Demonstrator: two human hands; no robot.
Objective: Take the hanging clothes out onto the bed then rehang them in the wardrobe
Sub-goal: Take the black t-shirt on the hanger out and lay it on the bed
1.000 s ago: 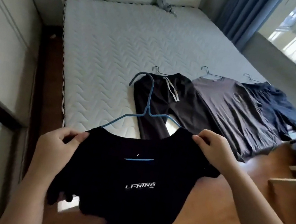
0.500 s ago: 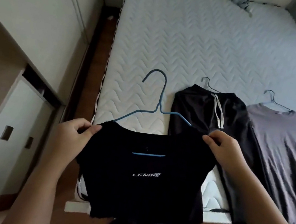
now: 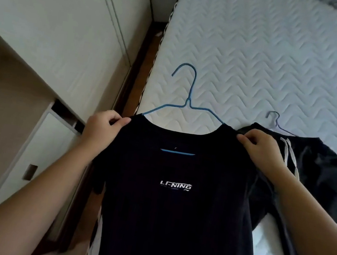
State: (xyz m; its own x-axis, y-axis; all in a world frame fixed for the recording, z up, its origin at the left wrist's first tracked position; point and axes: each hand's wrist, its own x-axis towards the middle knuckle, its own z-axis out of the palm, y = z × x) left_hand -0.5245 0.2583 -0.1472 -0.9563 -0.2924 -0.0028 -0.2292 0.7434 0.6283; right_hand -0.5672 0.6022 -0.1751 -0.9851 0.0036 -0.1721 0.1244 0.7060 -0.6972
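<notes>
Head view: left hand (image 3: 103, 126) and right hand (image 3: 259, 148) pinch T-shirt (image 3: 171, 216), probably over bed (image 3: 263, 54).

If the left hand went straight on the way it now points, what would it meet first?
Most likely the bare wire of the blue hanger, just beyond the left hand pinching the black T-shirt; behind it lies the mattress. Depth is unclear.

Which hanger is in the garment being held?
The bright blue hanger, inside the black T-shirt the left hand and right hand pinch at its shoulders. The grey hanger lies on the mattress with the drawstring trousers.
</notes>
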